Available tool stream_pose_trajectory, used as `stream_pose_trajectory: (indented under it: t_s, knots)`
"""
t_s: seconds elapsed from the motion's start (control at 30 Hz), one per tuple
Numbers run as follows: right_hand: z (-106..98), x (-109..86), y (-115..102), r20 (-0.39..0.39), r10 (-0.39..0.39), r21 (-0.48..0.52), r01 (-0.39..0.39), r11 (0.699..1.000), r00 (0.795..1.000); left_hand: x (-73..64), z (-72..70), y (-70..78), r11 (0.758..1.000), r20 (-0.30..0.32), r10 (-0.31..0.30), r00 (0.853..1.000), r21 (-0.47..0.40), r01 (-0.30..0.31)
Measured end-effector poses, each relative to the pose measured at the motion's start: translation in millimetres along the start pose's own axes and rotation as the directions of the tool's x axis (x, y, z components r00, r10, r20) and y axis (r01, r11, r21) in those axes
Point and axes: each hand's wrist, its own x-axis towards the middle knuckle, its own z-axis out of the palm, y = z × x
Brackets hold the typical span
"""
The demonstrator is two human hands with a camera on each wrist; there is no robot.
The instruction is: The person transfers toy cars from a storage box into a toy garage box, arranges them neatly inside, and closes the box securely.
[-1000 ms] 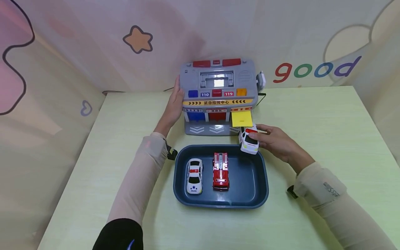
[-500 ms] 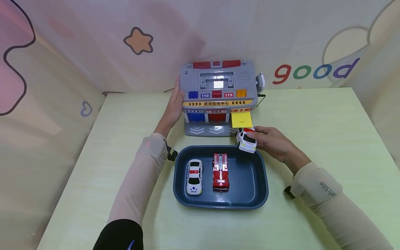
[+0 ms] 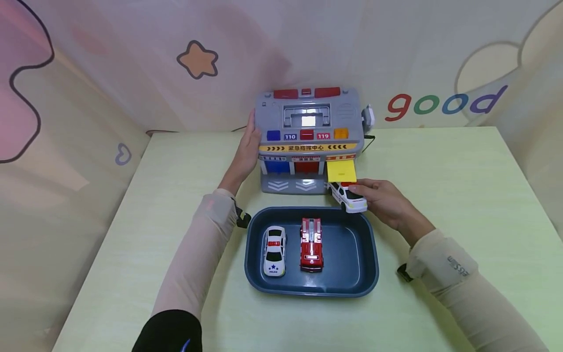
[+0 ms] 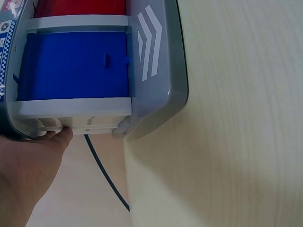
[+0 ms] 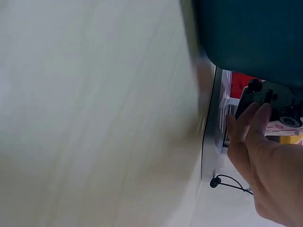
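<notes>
my right hand (image 3: pixel 389 200) pinches the white car (image 3: pixel 353 201) right at the jutting yellow door (image 3: pixel 341 171); left hand (image 3: pixel 243 159) straight-fingered against the garage (image 3: pixel 308 115); police car (image 3: pixel 274 252), red truck (image 3: pixel 311 245) in the tray (image 3: pixel 346 256).

White toy car (image 3: pixel 355 204) in the right grip (image 3: pixel 389 203) now more aslant, nose farther rightward

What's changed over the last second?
The right hand has swung the white toy car's near end rightward and its far end slightly leftward, by the yellow door. Nothing newly grasped or released. The left hand stays against the toy station; police car and red fire truck remain in the tray.
</notes>
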Motion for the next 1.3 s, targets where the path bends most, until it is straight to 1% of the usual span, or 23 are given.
stream_pose_trajectory:
  t_s: [0.17,0.43,0.9,1.13,1.3]
  knots:
    - [1,-0.3,0,-0.021,-0.020,0.022,0.020,1.000,1.000,0.3,0.1,-0.3,1.000,-0.003,0.001,1.000,0.010,-0.001]
    - [4,4.0,1,-0.065,-0.008,0.055,0.012,0.998,0.998,0.1,0.2,-1.2,1.000,0.000,-0.001,1.000,0.003,0.001]
    - [7,12.9,2,-0.095,-0.015,0.064,0.022,0.998,0.995,-0.3,0.3,-0.3,1.000,-0.002,0.003,1.000,0.004,-0.003]
    - [7,14.1,2,-0.095,-0.020,0.076,0.027,0.997,0.995,0.2,0.9,0.1,1.000,-0.013,-0.014,1.000,0.027,0.015]
    - [7,15.9,2,-0.099,-0.018,0.078,0.026,0.997,0.995,0.0,1.0,-0.1,1.000,-0.016,-0.016,1.000,0.026,0.017]
